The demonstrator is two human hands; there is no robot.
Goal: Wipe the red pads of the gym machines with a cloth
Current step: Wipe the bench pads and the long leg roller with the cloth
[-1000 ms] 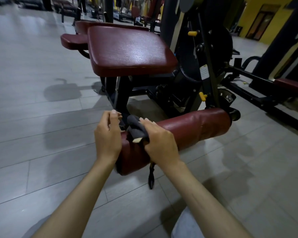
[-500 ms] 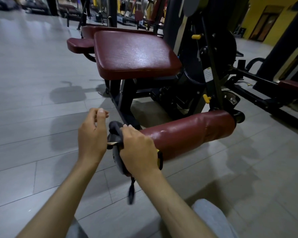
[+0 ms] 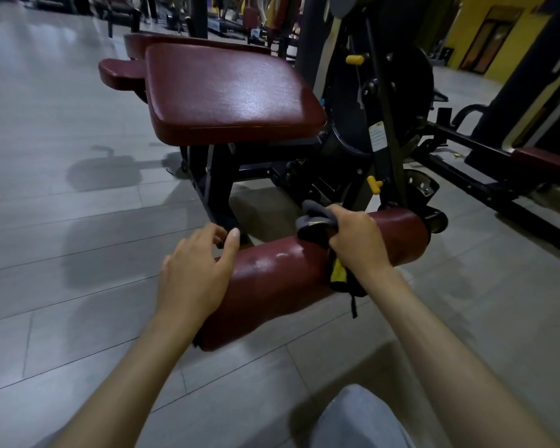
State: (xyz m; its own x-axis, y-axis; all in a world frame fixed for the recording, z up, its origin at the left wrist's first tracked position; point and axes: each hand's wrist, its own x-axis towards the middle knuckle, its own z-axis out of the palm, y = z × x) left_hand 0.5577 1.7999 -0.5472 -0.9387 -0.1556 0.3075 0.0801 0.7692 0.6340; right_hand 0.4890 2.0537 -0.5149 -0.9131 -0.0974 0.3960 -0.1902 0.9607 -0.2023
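A dark red roller pad (image 3: 272, 279) lies low and slanted in front of me, with a glossy wet-looking patch on its near half. My right hand (image 3: 358, 245) grips a dark grey cloth (image 3: 316, 218) with a yellow patch, pressed over the pad's far half. My left hand (image 3: 196, 273) rests on the pad's near end, thumb on top, fingers curled loosely around the end. Behind stands a large flat red seat pad (image 3: 230, 95), with a smaller red pad (image 3: 120, 72) to its left.
The black machine frame (image 3: 385, 124) with yellow knobs rises right of the seat pad. Another machine with a red pad (image 3: 547, 163) stands at the far right. Grey tiled floor (image 3: 62, 221) spreads to the left. My grey trouser knee (image 3: 356, 418) shows at the bottom.
My right hand slid the cloth along the roller pad from its near end toward the far end. My left hand settled onto the pad's near end.
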